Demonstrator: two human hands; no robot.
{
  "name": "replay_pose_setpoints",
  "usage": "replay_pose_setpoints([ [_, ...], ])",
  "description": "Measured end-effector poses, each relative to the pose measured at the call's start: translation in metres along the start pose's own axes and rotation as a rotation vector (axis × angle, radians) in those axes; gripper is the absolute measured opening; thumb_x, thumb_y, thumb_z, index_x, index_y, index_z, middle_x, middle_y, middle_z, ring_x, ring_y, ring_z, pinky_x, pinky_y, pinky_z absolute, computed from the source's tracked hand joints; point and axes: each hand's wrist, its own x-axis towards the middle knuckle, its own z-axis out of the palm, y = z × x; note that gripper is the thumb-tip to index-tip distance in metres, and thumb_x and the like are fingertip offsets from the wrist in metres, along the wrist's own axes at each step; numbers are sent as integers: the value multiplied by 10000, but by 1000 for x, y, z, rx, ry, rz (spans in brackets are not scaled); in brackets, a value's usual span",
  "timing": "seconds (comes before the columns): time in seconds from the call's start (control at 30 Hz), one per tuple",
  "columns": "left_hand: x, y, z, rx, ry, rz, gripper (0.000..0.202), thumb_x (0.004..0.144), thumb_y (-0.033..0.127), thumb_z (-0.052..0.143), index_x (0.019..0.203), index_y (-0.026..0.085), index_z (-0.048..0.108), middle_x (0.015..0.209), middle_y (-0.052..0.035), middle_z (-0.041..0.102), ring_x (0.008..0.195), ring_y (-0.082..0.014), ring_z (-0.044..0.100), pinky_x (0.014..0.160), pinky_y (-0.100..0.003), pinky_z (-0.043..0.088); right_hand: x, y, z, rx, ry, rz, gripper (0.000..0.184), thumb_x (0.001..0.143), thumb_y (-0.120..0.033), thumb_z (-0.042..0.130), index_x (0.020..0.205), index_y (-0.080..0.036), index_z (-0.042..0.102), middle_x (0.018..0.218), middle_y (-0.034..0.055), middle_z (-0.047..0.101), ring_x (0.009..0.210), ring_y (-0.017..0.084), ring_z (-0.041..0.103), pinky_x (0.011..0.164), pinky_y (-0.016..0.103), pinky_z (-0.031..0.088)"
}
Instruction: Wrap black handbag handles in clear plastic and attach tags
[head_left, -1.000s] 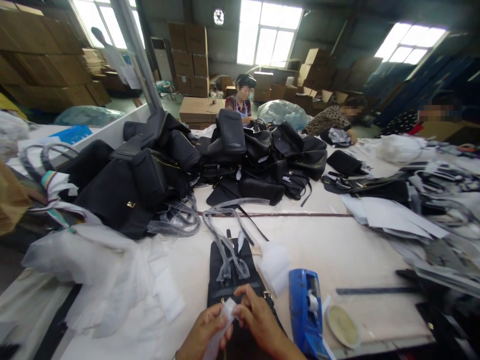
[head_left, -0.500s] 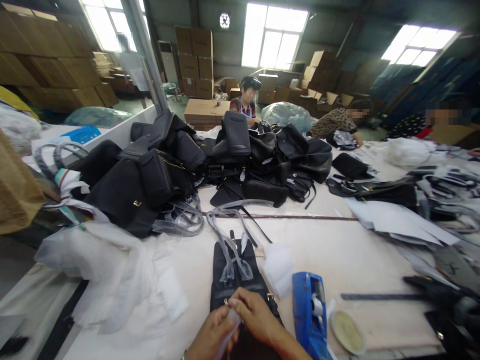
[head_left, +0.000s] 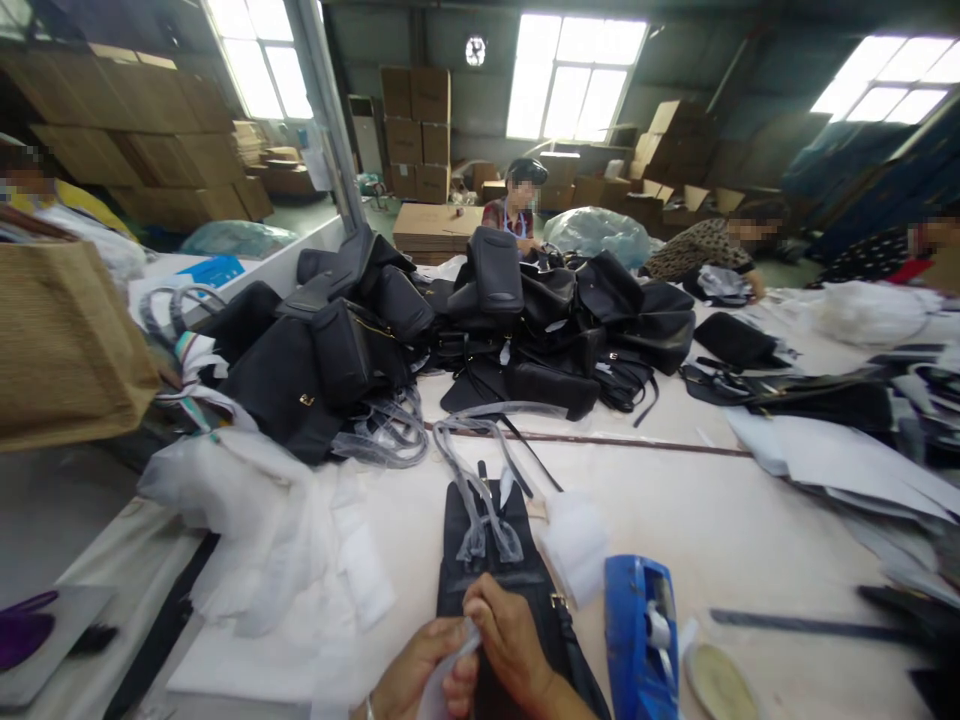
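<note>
A black backpack (head_left: pixel 456 585) lies on the table in front of me, its handle straps (head_left: pixel 513 542) wrapped in clear plastic film. Over its lower part, both my hands work on a whitish translucent wrapping strip (head_left: pixel 442 675). My left hand (head_left: pixel 420 660) is closed round the strip from the left, thumb on top. The fingers of my right hand (head_left: pixel 510 635) pinch the strip's upper end, close against the left thumb. What lies under the strip is hidden. A small buckle (head_left: pixel 556 601) shows on the bag's right side.
A blue tape dispenser (head_left: pixel 637 625) and a round tape roll (head_left: pixel 720 680) lie to my right. White sheets (head_left: pixel 576 535) touch the bag. Many black bags (head_left: pixel 262 385) are heaped ahead; thin white wrapping (head_left: pixel 255 540) lies left. Co-workers (head_left: pixel 510 212) are across the table.
The view has swung left, so everything sits further right. My hands stay together on the strip, and more of it shows below them. A person has come into view at far left.
</note>
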Motion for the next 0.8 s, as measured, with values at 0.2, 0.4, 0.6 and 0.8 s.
replay_pose_setpoints([
  [0.2,-7,6,-5,-68,-129,-23,281,783,342,710,953,163,577,547,80,431,402,-20,274,434,-176,223,4,6,-8,-182,-130,-267,418,965,-511,313,1083,-203,570,854,72,663,778,202,632,732,283,434],
  [0.4,0,3,-3,40,-7,202,302,797,416,676,916,159,569,626,44,515,444,-34,375,465,-186,292,-6,3,-10,99,21,228,491,951,-549,309,1285,-210,427,707,-6,585,556,160,566,516,253,430],
  [0.6,7,-8,5,396,195,351,548,765,637,590,1035,164,534,667,-14,639,510,-121,564,497,-224,381,-5,9,-1,485,-161,365,478,848,-633,470,988,-179,524,540,-57,539,410,103,485,398,193,322],
  [0.8,-2,-14,-20,428,175,235,633,750,730,501,892,125,622,743,-92,689,561,-151,619,501,-232,401,-6,15,4,505,22,416,501,799,-655,531,967,-183,537,621,-55,497,465,89,436,433,201,353],
])
